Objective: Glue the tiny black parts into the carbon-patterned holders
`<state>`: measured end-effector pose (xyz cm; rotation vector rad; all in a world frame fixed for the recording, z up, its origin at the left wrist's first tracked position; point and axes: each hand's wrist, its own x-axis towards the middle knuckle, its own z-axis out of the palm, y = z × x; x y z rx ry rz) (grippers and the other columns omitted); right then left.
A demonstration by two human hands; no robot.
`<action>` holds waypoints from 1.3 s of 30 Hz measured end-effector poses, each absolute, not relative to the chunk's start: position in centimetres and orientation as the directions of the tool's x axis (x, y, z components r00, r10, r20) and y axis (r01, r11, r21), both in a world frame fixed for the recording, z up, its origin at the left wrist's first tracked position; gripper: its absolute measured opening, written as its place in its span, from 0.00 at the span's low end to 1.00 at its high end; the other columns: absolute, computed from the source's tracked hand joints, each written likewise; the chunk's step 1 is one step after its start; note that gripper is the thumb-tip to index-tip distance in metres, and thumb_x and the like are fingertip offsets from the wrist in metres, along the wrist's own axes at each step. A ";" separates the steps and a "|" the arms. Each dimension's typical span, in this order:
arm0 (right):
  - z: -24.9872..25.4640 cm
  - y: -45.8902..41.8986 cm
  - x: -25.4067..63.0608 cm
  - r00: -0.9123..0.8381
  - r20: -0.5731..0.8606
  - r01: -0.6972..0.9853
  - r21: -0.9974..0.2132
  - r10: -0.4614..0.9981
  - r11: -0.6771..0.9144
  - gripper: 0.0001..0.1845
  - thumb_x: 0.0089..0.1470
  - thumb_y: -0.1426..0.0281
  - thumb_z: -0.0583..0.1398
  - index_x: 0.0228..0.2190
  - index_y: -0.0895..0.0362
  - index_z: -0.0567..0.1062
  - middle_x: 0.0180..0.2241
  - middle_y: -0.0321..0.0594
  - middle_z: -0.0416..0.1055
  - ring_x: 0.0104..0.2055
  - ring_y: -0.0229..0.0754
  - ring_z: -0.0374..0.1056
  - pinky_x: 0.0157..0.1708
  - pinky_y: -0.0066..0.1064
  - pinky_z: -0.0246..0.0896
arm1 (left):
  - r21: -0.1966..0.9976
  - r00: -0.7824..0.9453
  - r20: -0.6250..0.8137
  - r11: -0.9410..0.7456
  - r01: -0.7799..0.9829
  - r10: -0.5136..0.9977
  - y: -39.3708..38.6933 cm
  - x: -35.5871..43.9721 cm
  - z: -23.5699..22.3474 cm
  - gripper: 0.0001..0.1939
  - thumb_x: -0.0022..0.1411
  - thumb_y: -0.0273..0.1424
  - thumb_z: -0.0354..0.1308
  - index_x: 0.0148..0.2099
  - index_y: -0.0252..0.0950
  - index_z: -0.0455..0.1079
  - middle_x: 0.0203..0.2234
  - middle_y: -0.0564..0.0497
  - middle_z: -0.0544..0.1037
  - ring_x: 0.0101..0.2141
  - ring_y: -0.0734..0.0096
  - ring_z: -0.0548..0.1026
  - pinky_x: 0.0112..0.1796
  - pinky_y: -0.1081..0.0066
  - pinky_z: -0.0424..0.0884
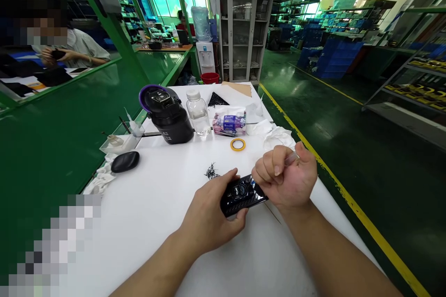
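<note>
A glossy black part [240,191] with a carbon-like weave and a round raised ring is gripped along its edges by my left hand [212,211], thumb on the near side and fingers on the far side. Curled over its right end is my right hand [287,178], palm turned up. A clear, thin piece [291,158] pokes out between the thumb and fingers of that hand; the rest of it is hidden. Beyond the part lies a small heap of black shavings [211,171]. A thin brown stick or line [273,213] shows below my right hand.
On the white table [146,222] are a roll of yellow tape [238,144], a tissue pack [229,123], a clear bottle [198,113], a large black jug [170,118], a black oval case [125,162] and crumpled tissues [278,135]. A co-worker [76,46] sits at the left.
</note>
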<state>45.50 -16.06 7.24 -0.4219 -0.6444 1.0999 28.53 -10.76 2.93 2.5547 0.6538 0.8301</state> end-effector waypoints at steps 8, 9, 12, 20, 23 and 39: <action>7.2 -16.0 45.6 0.306 0.274 -0.656 -0.633 0.912 0.410 0.28 0.57 0.53 0.51 0.12 0.55 0.68 0.09 0.29 0.46 0.13 0.32 0.41 0.15 0.25 0.43 | 0.461 0.716 0.469 -0.834 0.301 0.518 -10.7 28.5 2.8 0.36 0.50 0.31 0.62 0.61 0.38 0.56 0.47 0.44 0.78 0.44 0.59 0.79 0.44 0.62 0.77; 7.2 -15.9 45.6 0.306 0.276 -0.652 -0.637 0.911 0.412 0.29 0.57 0.53 0.51 0.12 0.55 0.67 0.09 0.29 0.46 0.13 0.32 0.41 0.15 0.25 0.43 | 0.462 0.714 0.472 -0.835 0.300 0.517 -10.7 28.5 2.8 0.36 0.51 0.31 0.62 0.61 0.38 0.56 0.47 0.45 0.78 0.44 0.59 0.79 0.44 0.62 0.77; 7.1 -15.9 45.6 0.290 0.314 -0.640 -0.639 0.904 0.427 0.30 0.59 0.52 0.50 0.13 0.55 0.68 0.09 0.29 0.45 0.13 0.32 0.42 0.15 0.26 0.42 | 0.464 0.714 0.473 -0.835 0.296 0.516 -10.7 28.5 2.9 0.35 0.51 0.31 0.61 0.61 0.38 0.56 0.47 0.45 0.78 0.44 0.60 0.79 0.44 0.62 0.77; 6.2 -16.5 44.8 -0.025 0.461 -0.243 -0.864 0.887 0.442 0.25 0.55 0.49 0.59 0.24 0.58 0.74 0.19 0.34 0.60 0.21 0.35 0.53 0.22 0.30 0.45 | 0.491 0.755 0.235 -0.745 0.451 0.612 -10.2 28.5 3.0 0.31 0.52 0.32 0.60 0.59 0.37 0.63 0.49 0.44 0.77 0.47 0.54 0.77 0.47 0.57 0.76; 5.8 -15.9 46.7 0.204 0.458 -0.245 -0.832 0.865 0.498 0.24 0.54 0.48 0.58 0.27 0.57 0.73 0.18 0.31 0.57 0.21 0.35 0.51 0.23 0.30 0.45 | 0.479 0.778 0.162 -0.738 0.476 0.607 -9.6 27.9 3.9 0.33 0.52 0.32 0.60 0.62 0.36 0.62 0.50 0.44 0.77 0.48 0.54 0.76 0.48 0.56 0.74; 2.3 -11.4 49.9 0.499 0.255 0.116 -0.967 0.828 0.228 0.16 0.50 0.61 0.62 0.39 0.57 0.73 0.35 0.40 0.71 0.40 0.46 0.66 0.45 0.39 0.58 | 0.384 0.924 0.088 -0.869 0.313 0.371 -9.5 20.2 3.8 0.35 0.50 0.26 0.59 0.62 0.44 0.63 0.52 0.46 0.75 0.53 0.54 0.71 0.53 0.57 0.70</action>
